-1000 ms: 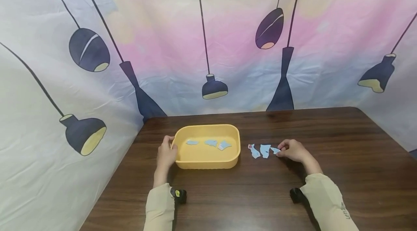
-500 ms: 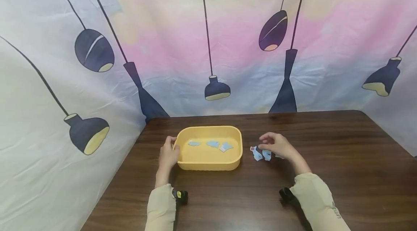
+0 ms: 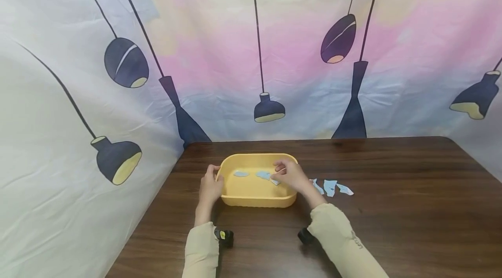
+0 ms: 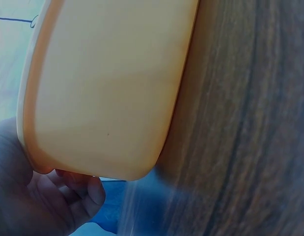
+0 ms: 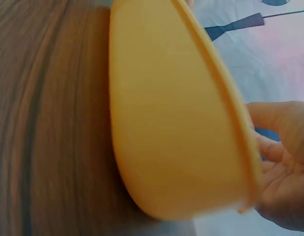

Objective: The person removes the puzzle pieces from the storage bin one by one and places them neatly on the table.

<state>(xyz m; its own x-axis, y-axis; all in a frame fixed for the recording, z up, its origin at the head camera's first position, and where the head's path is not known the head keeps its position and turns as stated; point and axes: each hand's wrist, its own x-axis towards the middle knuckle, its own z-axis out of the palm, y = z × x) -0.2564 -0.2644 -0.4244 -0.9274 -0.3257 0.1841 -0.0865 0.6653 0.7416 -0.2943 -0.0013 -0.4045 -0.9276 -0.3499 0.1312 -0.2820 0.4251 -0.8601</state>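
The yellow plastic tray (image 3: pixel 255 201) sits on the wooden table. My left hand (image 3: pixel 210 187) grips its left rim, thumb on the inner side and fingers outside; the left wrist view shows that hand (image 4: pixel 48 191) at the tray's corner. Inside lie a small light-blue torn paper piece (image 3: pixel 241 174), a second piece (image 3: pixel 262 175) and a third piece (image 3: pixel 275 182), partly covered by my right hand (image 3: pixel 292 177). That hand reaches over the right rim, fingers loosely bent, nothing visible between them. In the right wrist view the tray wall hides its fingertips.
Right of the tray, three torn paper pieces lie in a row on the table: a left one (image 3: pixel 318 187) partly behind my forearm, a middle one (image 3: pixel 330 188) and a right one (image 3: pixel 345 189). A cloth printed with lamps (image 3: pixel 235 51) hangs behind the table (image 3: pixel 412 191).
My right hand has let go of the rightmost paper piece on the table and moved left over the tray. The left hand keeps its grip on the rim. The head view has shifted slightly.
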